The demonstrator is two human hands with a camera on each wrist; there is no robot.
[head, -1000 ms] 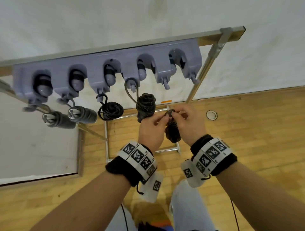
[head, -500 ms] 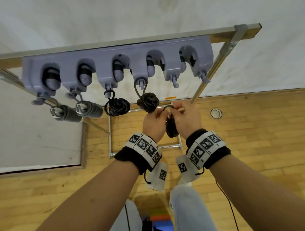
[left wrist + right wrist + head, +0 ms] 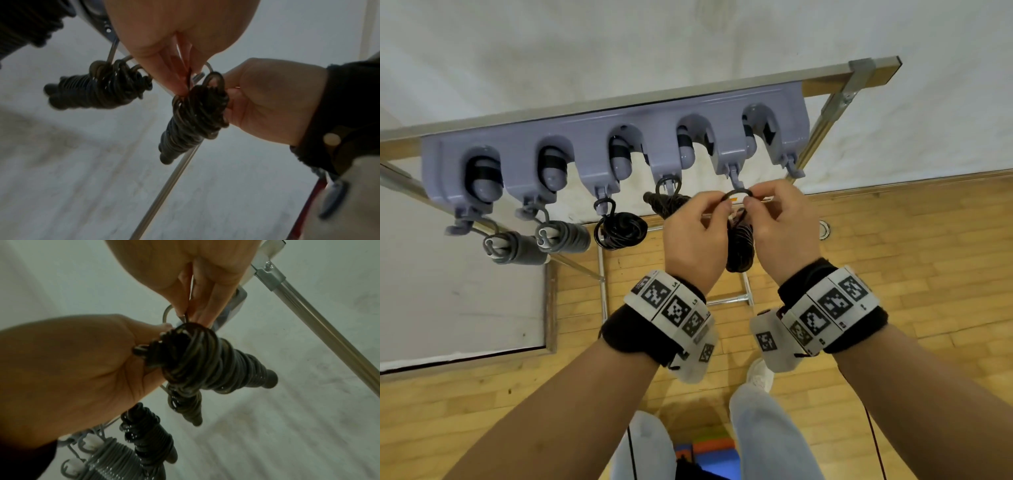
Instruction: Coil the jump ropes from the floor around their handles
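Note:
A black jump rope (image 3: 738,246) is coiled tightly round its handles and hangs between my hands. My left hand (image 3: 722,205) and right hand (image 3: 751,202) each pinch one side of a small loop (image 3: 738,193) at the top of the rope. The loop is stretched open just under a grey hook (image 3: 734,173) of the wall rack (image 3: 585,137). In the left wrist view my left fingers (image 3: 176,76) pinch the cord above the bundle (image 3: 193,116). In the right wrist view my right fingertips (image 3: 191,311) grip the cord above the same bundle (image 3: 205,363).
Coiled ropes hang from other hooks: two grey ones (image 3: 517,246) (image 3: 566,236) at left, a black one (image 3: 619,229), and another black one (image 3: 664,204) partly behind my left hand. A metal frame post (image 3: 825,116) slants at right. Wooden floor (image 3: 893,274) lies below.
Both hands have risen with the coiled rope towards the rack. The loop, earlier held lower, is now stretched between the fingers just beneath a hook.

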